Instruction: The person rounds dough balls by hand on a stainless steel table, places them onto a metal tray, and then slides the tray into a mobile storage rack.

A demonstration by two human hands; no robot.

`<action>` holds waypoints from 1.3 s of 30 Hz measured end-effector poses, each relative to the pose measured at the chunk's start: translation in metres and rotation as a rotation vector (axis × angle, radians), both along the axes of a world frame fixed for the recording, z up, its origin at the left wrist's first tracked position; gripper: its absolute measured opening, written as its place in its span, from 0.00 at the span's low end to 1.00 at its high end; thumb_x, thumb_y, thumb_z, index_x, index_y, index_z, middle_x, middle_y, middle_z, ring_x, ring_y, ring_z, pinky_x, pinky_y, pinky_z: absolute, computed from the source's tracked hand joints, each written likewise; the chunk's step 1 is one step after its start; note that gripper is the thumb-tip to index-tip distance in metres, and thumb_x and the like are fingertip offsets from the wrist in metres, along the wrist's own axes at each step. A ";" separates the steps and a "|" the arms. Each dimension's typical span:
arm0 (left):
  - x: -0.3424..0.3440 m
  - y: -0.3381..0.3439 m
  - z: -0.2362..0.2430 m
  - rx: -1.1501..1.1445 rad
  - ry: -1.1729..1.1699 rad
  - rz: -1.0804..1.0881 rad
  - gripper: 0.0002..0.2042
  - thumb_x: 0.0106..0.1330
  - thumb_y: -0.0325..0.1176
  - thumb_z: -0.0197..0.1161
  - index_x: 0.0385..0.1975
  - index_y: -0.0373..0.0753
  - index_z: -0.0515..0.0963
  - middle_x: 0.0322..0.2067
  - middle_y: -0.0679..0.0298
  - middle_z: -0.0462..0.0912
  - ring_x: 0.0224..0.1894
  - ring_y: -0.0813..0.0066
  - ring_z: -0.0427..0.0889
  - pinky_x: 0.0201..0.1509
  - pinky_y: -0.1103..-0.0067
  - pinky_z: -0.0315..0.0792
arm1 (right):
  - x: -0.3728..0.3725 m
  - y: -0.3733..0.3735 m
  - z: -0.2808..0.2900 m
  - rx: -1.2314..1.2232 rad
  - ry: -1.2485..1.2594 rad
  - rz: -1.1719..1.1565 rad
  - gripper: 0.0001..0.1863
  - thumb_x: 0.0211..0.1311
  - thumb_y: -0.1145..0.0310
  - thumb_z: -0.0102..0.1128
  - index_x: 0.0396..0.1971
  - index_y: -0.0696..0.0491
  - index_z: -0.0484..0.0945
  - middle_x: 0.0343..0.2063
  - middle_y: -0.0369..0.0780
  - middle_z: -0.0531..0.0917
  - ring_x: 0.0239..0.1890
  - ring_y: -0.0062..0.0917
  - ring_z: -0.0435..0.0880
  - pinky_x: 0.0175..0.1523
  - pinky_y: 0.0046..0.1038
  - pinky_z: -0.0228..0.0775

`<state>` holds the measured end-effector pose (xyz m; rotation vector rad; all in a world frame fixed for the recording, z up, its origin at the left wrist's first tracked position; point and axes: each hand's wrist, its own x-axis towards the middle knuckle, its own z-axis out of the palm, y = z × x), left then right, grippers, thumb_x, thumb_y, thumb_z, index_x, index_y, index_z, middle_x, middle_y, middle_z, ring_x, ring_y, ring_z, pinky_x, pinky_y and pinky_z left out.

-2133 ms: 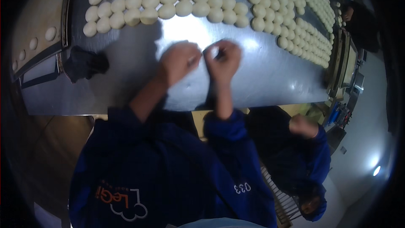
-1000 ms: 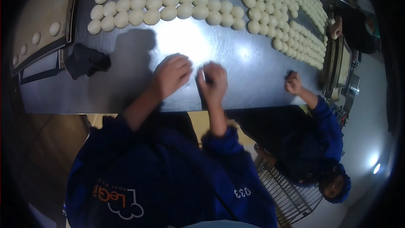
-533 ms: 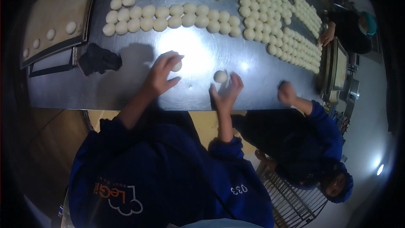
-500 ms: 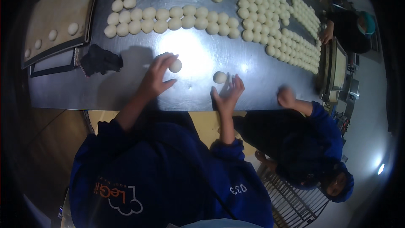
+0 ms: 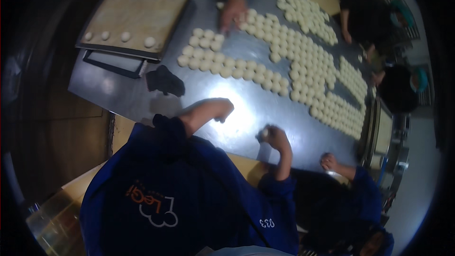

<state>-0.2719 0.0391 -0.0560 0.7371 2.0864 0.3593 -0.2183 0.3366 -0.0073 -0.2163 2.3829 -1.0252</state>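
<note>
Cupping a pale dough ball (image 5: pixel 265 133), right hand (image 5: pixel 277 138) is curled around it over the steel table (image 5: pixel 305 135), near the close edge. Left hand (image 5: pixel 222 109) is bent inward, underside hidden; can't tell if it grips anything. Dark cloth (image 5: pixel 166 81) lies left of it. Rows of dough balls (image 5: pixel 237 73) sit beyond both hands; lined tray (image 5: pixel 137 16) with four balls, far left. Co-worker's hand (image 5: pixel 329 162) off to the right.
</note>
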 end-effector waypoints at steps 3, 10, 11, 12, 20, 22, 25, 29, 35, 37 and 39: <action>0.022 -0.035 0.009 0.256 -0.080 0.103 0.20 0.47 0.30 0.66 0.43 0.37 0.81 0.31 0.54 0.85 0.35 0.59 0.84 0.39 0.67 0.75 | -0.009 -0.022 0.039 -0.106 -0.331 0.100 0.11 0.57 0.74 0.67 0.40 0.55 0.79 0.37 0.39 0.84 0.40 0.24 0.83 0.45 0.29 0.76; 0.098 -0.193 0.088 0.575 0.115 0.516 0.20 0.50 0.33 0.70 0.45 0.40 0.76 0.41 0.58 0.80 0.48 0.57 0.79 0.53 0.69 0.71 | -0.038 -0.154 0.051 -0.438 -0.194 0.287 0.24 0.54 0.76 0.69 0.52 0.54 0.73 0.49 0.38 0.78 0.51 0.25 0.79 0.55 0.30 0.74; 0.108 -0.217 0.097 0.579 0.169 0.594 0.20 0.50 0.32 0.70 0.45 0.40 0.75 0.42 0.58 0.79 0.49 0.57 0.77 0.54 0.70 0.70 | -0.049 -0.185 0.052 -0.447 -0.172 0.297 0.25 0.54 0.76 0.69 0.53 0.54 0.73 0.49 0.38 0.78 0.52 0.26 0.78 0.55 0.30 0.74; 0.116 -0.240 0.104 0.577 0.234 0.662 0.20 0.50 0.31 0.70 0.45 0.40 0.75 0.41 0.59 0.78 0.49 0.57 0.76 0.54 0.70 0.69 | -0.059 -0.218 0.053 -0.468 -0.090 0.276 0.25 0.53 0.76 0.69 0.52 0.54 0.74 0.49 0.37 0.77 0.52 0.26 0.78 0.55 0.30 0.75; 0.179 -0.394 0.164 0.619 0.590 1.191 0.17 0.51 0.25 0.64 0.42 0.38 0.74 0.39 0.55 0.74 0.44 0.51 0.76 0.48 0.67 0.71 | -0.184 -0.469 0.063 -0.219 0.675 0.263 0.20 0.47 0.74 0.69 0.44 0.53 0.79 0.38 0.45 0.77 0.40 0.38 0.78 0.46 0.36 0.73; 0.187 -0.424 0.167 0.579 0.611 1.214 0.16 0.51 0.24 0.64 0.41 0.38 0.74 0.40 0.55 0.74 0.43 0.51 0.76 0.47 0.68 0.72 | -0.220 -0.498 0.049 -0.065 0.719 0.249 0.21 0.47 0.70 0.70 0.44 0.52 0.79 0.41 0.45 0.78 0.43 0.40 0.80 0.47 0.36 0.73; 0.201 -0.465 0.159 0.574 0.542 1.292 0.21 0.51 0.22 0.66 0.47 0.39 0.73 0.42 0.55 0.75 0.45 0.53 0.78 0.48 0.68 0.73 | -0.234 -0.533 0.027 0.242 0.672 0.276 0.24 0.47 0.66 0.70 0.48 0.49 0.78 0.45 0.44 0.78 0.48 0.38 0.79 0.54 0.45 0.68; 0.177 -0.503 0.143 0.675 0.506 1.296 0.29 0.51 0.22 0.67 0.57 0.40 0.69 0.44 0.54 0.76 0.47 0.54 0.78 0.51 0.67 0.73 | -0.229 -0.545 0.016 0.448 0.732 0.205 0.32 0.45 0.63 0.72 0.55 0.44 0.74 0.50 0.42 0.75 0.56 0.36 0.75 0.59 0.52 0.59; 0.033 -0.505 0.145 0.695 0.588 1.107 0.34 0.52 0.21 0.68 0.62 0.41 0.65 0.46 0.53 0.78 0.52 0.56 0.78 0.55 0.69 0.72 | -0.103 -0.476 0.037 0.269 0.890 -0.153 0.29 0.50 0.65 0.70 0.55 0.47 0.73 0.53 0.45 0.72 0.59 0.44 0.69 0.60 0.51 0.59; -0.029 -0.497 0.122 0.735 0.709 1.022 0.34 0.51 0.23 0.69 0.61 0.42 0.65 0.47 0.53 0.78 0.50 0.52 0.79 0.53 0.67 0.73 | -0.049 -0.454 0.034 0.210 0.768 -0.243 0.27 0.51 0.68 0.69 0.53 0.50 0.74 0.51 0.47 0.73 0.58 0.46 0.70 0.60 0.50 0.60; -0.080 -0.490 0.108 0.559 0.680 1.003 0.31 0.51 0.23 0.68 0.58 0.39 0.65 0.46 0.49 0.79 0.50 0.49 0.80 0.51 0.65 0.74 | -0.007 -0.432 0.022 0.290 0.765 -0.252 0.20 0.51 0.71 0.67 0.46 0.55 0.76 0.44 0.47 0.76 0.51 0.44 0.74 0.57 0.42 0.66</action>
